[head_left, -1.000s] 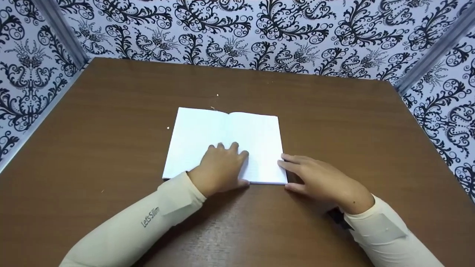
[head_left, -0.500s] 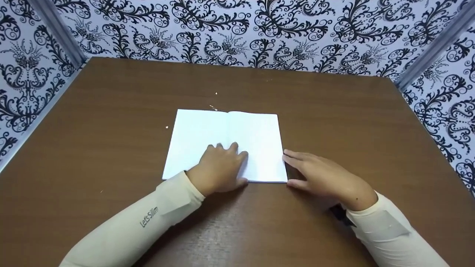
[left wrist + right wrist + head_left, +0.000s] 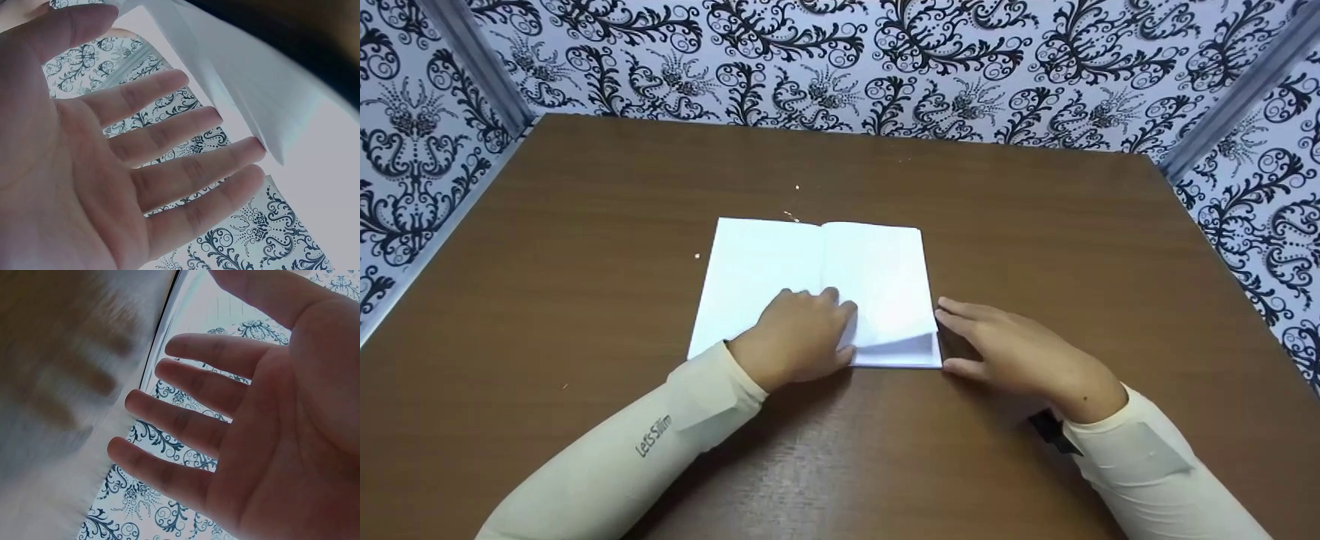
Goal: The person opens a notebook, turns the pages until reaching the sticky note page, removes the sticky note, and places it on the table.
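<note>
1 open notebook (image 3: 757,262), pg (image 3: 889,296) raised; LH (image 3: 799,334) over, RH (image 3: 1020,349) beside.

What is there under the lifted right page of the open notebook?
White paper shows along the near edge; the lifted page covers the rest, which cannot be seen.

Book (image 3: 765,255) on the table (image 3: 1050,240), wall (image 3: 840,67) behind.
On my feed I see the left hand (image 3: 799,334) over the book's near middle, the right hand (image 3: 1012,349) just beside its right edge.
</note>
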{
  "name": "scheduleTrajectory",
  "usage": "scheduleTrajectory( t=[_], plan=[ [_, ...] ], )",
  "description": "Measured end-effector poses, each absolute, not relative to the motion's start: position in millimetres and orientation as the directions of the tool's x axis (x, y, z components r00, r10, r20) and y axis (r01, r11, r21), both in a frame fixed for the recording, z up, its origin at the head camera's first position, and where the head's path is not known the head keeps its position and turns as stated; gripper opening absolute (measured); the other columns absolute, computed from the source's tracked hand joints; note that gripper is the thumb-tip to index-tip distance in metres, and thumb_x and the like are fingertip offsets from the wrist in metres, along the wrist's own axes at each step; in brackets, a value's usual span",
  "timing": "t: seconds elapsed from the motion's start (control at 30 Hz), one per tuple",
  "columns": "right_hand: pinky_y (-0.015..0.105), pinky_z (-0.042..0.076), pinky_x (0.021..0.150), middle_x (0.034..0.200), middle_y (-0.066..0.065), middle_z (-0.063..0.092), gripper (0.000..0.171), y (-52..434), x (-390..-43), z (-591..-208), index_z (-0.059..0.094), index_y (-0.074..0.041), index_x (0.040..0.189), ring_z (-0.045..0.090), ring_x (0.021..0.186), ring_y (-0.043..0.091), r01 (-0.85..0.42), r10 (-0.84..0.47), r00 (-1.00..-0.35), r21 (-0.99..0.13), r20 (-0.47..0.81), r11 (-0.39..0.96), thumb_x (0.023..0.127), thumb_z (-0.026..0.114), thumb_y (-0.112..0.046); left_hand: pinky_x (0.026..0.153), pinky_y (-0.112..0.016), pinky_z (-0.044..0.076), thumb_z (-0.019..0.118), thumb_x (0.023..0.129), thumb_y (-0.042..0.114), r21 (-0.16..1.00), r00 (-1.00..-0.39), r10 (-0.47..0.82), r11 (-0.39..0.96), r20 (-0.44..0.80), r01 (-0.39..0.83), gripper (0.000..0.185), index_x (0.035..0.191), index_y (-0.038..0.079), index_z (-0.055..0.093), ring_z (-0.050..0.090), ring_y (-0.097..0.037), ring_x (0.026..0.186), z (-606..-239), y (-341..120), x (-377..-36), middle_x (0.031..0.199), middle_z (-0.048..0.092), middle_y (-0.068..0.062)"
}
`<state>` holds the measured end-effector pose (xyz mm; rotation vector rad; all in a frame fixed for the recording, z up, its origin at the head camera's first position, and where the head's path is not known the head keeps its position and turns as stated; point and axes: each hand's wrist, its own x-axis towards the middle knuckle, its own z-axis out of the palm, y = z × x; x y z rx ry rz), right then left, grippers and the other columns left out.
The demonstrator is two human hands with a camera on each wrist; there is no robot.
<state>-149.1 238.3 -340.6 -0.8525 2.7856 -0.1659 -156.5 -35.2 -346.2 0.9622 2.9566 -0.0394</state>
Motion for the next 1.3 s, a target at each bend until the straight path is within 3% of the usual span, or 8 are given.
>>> scheduleTrajectory(
  t=[0.2, 0.33, 0.57, 0.8, 1.03, 1.3],
  plan=[
    [0.054, 0.038, 0.112, 0.157, 0.017, 0.041, 0.065, 238, -149, -341, 0.044, -0.001, 0.149, 0.042, 0.142, 0.038, -0.547, -0.572, -0.801, -0.17, -0.176, 0.82, 0.095, 0.067, -0.032, 0.065, -0.047, 0.058, 0.062, 0.092, 0.028, -0.013, -0.787, 0.615, 0.788, 0.051, 0.615, 0.027, 0.1, 0.004, 0.068, 0.067, -0.029, 0.069, -345, -34, -154, 0.087, 0.069, -0.013],
    [0.055, 0.039, 0.111, 0.157, 0.016, 0.04, 0.063, 237, -148, -341, 0.045, -0.005, 0.149, 0.043, 0.142, 0.038, -0.559, -0.586, -0.791, -0.181, -0.175, 0.809, 0.096, 0.066, -0.031, 0.058, -0.044, 0.056, 0.062, 0.092, 0.025, -0.022, -0.775, 0.623, 0.78, 0.107, 0.625, 0.022, 0.096, 0.005, 0.069, 0.065, -0.026, 0.063, -346, -32, -154, 0.082, 0.07, -0.012],
    [0.056, 0.038, 0.111, 0.155, 0.017, 0.043, 0.058, 234, -147, -345, 0.05, -0.009, 0.147, 0.043, 0.141, 0.04, -0.59, -0.618, -0.768, -0.19, -0.167, 0.784, 0.095, 0.067, -0.03, 0.056, -0.042, 0.055, 0.062, 0.092, 0.024, -0.081, -0.754, 0.628, 0.776, 0.192, 0.626, 0.021, 0.098, 0.007, 0.072, 0.067, -0.027, 0.066, -346, -30, -156, 0.082, 0.072, -0.01],
    [0.054, 0.039, 0.111, 0.153, 0.016, 0.047, 0.057, 234, -148, -349, 0.052, -0.008, 0.145, 0.046, 0.14, 0.039, -0.616, -0.64, -0.754, -0.179, -0.148, 0.767, 0.094, 0.068, -0.029, 0.051, -0.038, 0.05, 0.063, 0.09, 0.019, -0.092, -0.7, 0.629, 0.762, 0.337, 0.641, 0.013, 0.084, 0.009, 0.069, 0.062, -0.021, 0.056, -344, -29, -160, 0.072, 0.07, -0.007],
    [0.054, 0.04, 0.11, 0.152, 0.017, 0.048, 0.056, 233, -148, -350, 0.054, -0.007, 0.144, 0.047, 0.139, 0.039, -0.623, -0.646, -0.752, -0.178, -0.132, 0.762, 0.094, 0.068, -0.029, 0.05, -0.038, 0.049, 0.062, 0.091, 0.018, -0.044, -0.683, 0.573, 0.78, 0.453, 0.625, 0.011, 0.095, 0.009, 0.068, 0.064, -0.021, 0.056, -339, -28, -161, 0.072, 0.071, -0.005],
    [0.054, 0.04, 0.111, 0.152, 0.016, 0.048, 0.056, 233, -147, -350, 0.053, -0.008, 0.144, 0.047, 0.139, 0.039, -0.611, -0.637, -0.758, -0.189, -0.14, 0.769, 0.094, 0.068, -0.029, 0.054, -0.038, 0.053, 0.065, 0.09, 0.014, 0.044, -0.68, 0.498, 0.789, 0.539, 0.613, 0.032, 0.122, 0.008, 0.066, 0.066, -0.024, 0.059, -333, -28, -161, 0.083, 0.074, -0.007]
  ],
)
